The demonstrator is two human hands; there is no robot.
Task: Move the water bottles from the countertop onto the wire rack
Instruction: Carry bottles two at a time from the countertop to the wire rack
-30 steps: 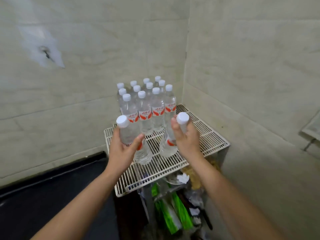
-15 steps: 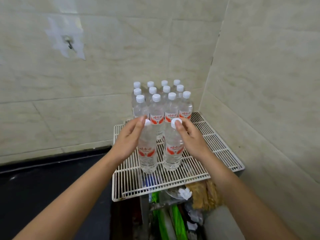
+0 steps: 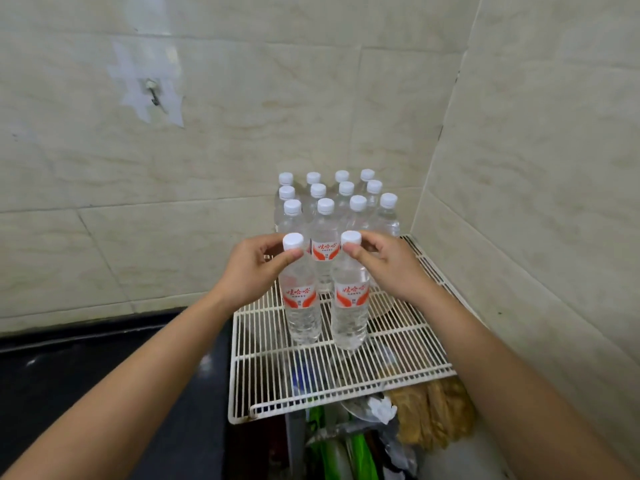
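Observation:
Two clear water bottles with white caps and red-and-white labels stand upright on the white wire rack (image 3: 391, 368). My left hand (image 3: 252, 271) pinches the neck of the left bottle (image 3: 300, 299) just under its cap. My right hand (image 3: 388, 268) grips the neck of the right bottle (image 3: 349, 306) the same way. Behind them, several identical bottles (image 3: 325, 220) stand packed in rows at the rack's back, in the wall corner.
Tiled walls close in behind and on the right. A black countertop (image 3: 86, 375) lies to the left of the rack. Below the rack sit green packets (image 3: 360, 455), crumpled wrappers and a brown bundle (image 3: 433, 410). A hook (image 3: 154, 95) hangs on the back wall.
Both bottles came down from mid-air, tilted, to stand upright on the rack in front of the rows. My hands slid up to the necks.

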